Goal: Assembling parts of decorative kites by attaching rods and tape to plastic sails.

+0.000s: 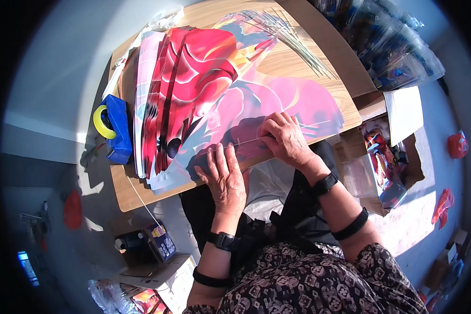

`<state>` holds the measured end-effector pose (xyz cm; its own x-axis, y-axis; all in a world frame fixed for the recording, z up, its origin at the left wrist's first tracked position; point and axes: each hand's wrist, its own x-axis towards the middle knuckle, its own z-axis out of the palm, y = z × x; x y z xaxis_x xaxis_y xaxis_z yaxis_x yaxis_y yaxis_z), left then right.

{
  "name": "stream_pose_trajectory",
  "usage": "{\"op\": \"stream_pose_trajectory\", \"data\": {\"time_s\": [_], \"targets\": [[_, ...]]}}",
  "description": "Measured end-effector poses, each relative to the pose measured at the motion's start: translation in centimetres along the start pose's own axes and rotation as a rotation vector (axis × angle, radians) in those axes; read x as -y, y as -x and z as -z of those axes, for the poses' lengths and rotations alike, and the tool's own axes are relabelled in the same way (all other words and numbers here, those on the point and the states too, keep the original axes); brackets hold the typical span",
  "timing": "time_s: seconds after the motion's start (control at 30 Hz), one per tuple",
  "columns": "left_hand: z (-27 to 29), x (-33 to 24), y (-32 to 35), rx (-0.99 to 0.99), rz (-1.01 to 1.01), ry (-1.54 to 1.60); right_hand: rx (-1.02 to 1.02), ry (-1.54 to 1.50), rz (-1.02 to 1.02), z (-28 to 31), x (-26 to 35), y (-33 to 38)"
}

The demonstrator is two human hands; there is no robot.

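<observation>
Head view: wooden table (319, 68) under a big red-pink printed sheet (256, 104).
Left hand (224, 175): fingers flat, open on the sheet's near edge.
Right hand (283, 137): curled, seemingly pinching a thin white stick (319, 124) against the sheet.
Beside: blue tape dispenser (118, 128) at left.

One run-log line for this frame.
left hand: flat on printed sheet | right hand: pressing thin rod onto sheet | tape dispenser: table's left edge
</observation>
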<state>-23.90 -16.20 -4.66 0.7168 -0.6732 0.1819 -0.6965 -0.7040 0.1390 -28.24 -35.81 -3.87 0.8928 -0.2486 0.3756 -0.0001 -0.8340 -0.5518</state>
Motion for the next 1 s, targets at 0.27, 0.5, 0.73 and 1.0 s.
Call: {"op": "stream_pose_trajectory", "data": {"time_s": [0.27,0.5,0.73,1.0], "targets": [[-0.13,0.11,0.06,-0.035,-0.013,0.025,0.002,0.014,0.027,0.41,0.21,-0.10],[-0.45,0.46,0.16,-0.047,-0.011,0.021,0.018,-0.014,0.036,0.32,0.42,-0.31],[-0.84,0.48,0.26,-0.043,-0.019,-0.021,0.012,0.022,0.001,0.49,0.55,-0.24],[-0.73,0.41,0.28,-0.069,-0.005,0.041,0.025,0.012,-0.010,0.41,0.74,-0.29]]}}
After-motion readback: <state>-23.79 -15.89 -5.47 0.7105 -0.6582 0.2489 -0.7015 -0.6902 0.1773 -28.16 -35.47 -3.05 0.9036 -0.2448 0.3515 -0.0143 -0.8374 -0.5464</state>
